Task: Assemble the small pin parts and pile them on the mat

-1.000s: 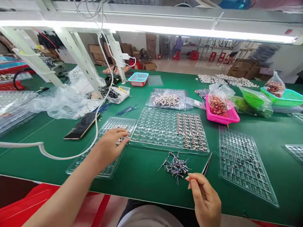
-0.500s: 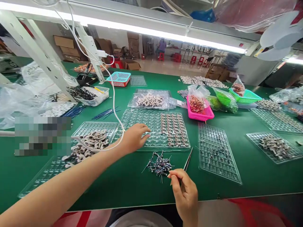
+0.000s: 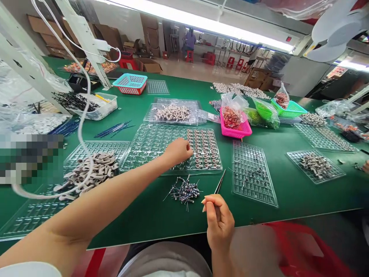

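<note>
My left hand [image 3: 178, 151] reaches over the clear plastic tray [image 3: 150, 148], its fingers curled together at the edge of the filled columns. Small ring-shaped parts [image 3: 204, 148] fill the tray's right side, while the pockets to the left look bare. Whatever those fingers pinch is hidden. Near the table's front edge, my right hand [image 3: 219, 220] has thumb and fingertips pressed together; I cannot make out anything in them. Beside it lie tweezers [image 3: 220, 181] and a loose pile of small components with wire leads [image 3: 186, 191].
Grey-white curved parts [image 3: 96, 169] are heaped on trays at left under a white cable [image 3: 82, 119]. A pink basket [image 3: 236, 130] stands behind, and a tray of small dark pieces [image 3: 253, 173] lies to the right. A person's hand [image 3: 366, 166] shows at the right edge.
My left hand has moved right across the tray to the filled columns, and its spread fingers have closed. My right hand stays pinched near the tweezers. The view has shifted.
</note>
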The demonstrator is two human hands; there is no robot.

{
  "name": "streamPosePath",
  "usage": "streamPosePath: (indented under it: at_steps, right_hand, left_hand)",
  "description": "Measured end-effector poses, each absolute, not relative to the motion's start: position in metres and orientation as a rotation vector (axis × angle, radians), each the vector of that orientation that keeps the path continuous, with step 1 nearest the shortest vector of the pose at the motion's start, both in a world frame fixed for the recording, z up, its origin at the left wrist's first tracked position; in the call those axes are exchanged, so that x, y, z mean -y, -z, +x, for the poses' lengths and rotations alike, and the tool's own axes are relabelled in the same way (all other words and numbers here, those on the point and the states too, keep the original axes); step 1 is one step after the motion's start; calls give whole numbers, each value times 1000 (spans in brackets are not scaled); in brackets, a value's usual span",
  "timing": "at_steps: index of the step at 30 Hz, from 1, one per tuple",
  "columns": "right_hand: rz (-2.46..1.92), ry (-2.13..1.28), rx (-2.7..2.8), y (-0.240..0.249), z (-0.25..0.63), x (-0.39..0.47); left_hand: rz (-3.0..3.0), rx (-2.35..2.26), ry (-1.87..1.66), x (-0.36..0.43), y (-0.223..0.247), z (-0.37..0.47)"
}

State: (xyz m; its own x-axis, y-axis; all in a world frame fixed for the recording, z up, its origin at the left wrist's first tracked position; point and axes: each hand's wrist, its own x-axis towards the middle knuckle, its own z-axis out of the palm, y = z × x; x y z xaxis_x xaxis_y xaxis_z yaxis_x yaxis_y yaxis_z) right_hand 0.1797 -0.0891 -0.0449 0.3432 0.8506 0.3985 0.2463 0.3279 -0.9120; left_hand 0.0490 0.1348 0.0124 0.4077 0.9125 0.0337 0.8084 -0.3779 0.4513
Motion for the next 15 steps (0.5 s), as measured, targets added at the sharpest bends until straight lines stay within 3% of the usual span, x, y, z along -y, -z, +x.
streamPosePath:
  at_steps: [8, 15]
  right_hand:
    - [-1468, -386, 1569, 22, 205, 88]
    - [-1560, -118, 1868, 33, 185, 66]
  left_hand:
    - [2078, -1280, -525, -62, -49, 19]
    - [1448, -1028, -594, -17, -35, -4]
